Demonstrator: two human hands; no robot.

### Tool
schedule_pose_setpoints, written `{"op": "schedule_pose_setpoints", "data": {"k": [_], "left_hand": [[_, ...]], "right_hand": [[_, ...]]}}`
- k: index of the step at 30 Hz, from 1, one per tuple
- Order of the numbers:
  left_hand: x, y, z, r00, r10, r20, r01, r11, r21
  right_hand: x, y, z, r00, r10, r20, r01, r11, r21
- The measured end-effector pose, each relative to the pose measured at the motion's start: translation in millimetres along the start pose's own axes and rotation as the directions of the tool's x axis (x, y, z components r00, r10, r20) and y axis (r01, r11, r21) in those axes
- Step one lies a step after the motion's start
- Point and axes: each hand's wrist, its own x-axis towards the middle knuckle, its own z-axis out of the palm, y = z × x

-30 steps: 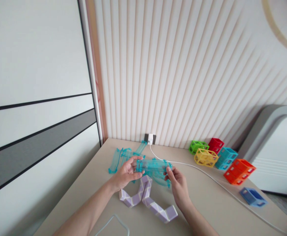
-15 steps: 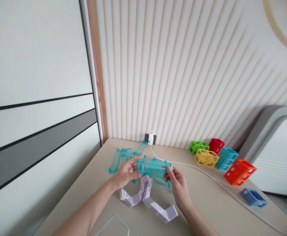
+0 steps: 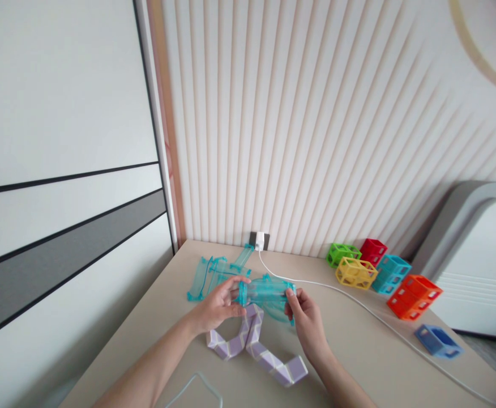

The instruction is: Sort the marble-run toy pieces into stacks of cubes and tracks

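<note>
Between my two hands is a see-through teal plastic track piece, held level above the table. My left hand grips its left end, thumb below and fingers behind. At the right end, my right hand pinches it between thumb and fingers. More teal track pieces lie on the table behind and to the left, and some curved teal parts show just beneath the held one. In front of my hands rests a lilac and white snake puzzle, bent into a zigzag.
Toward the right stand open-frame blocks: green, yellow, red, teal, orange and blue. A white cable runs from a charger across the table. A pale cord lies near the front.
The held teal piece has turned slightly and dropped a little, with both hands still on its ends. The snake puzzle and the blocks stay where they were.
</note>
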Motion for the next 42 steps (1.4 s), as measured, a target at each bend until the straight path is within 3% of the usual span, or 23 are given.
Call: {"op": "schedule_pose_setpoints", "data": {"k": [9, 17, 25, 30, 36, 42], "left_hand": [[0.6, 9.9, 5.1, 0.993, -0.023, -0.115, 0.027, 0.999, 0.034], [3.0, 6.7, 2.7, 0.959, -0.054, -0.279, 0.035, 0.997, -0.072], [6.8, 0.7, 1.7, 0.962, -0.079, -0.262, 0.035, 0.985, -0.17], [6.4, 4.2, 3.5, 0.975, -0.045, -0.218, 0.023, 0.994, -0.103], [6.6, 3.3, -1.5, 0.939, -0.103, -0.328, 0.104, 0.995, -0.014], [9.5, -2.2, -5.6, 0.919, -0.09, -0.383, 0.086, 0.996, -0.029]], "right_hand": [[-2.0, -5.5, -1.9, 0.998, 0.005, 0.057, -0.005, 1.0, -0.001], [-2.1, -1.0, -8.5, 0.991, 0.004, 0.134, -0.012, 0.998, 0.061], [1.0, 4.7, -10.2, 0.992, 0.015, 0.129, -0.021, 0.999, 0.045], [2.1, 1.7, -9.1, 0.994, 0.045, 0.103, -0.05, 0.998, 0.044], [2.0, 1.5, -9.8, 0.994, 0.062, 0.09, -0.066, 0.997, 0.04], [2.2, 4.6, -10.1, 0.987, 0.054, 0.152, -0.066, 0.995, 0.069]]}}
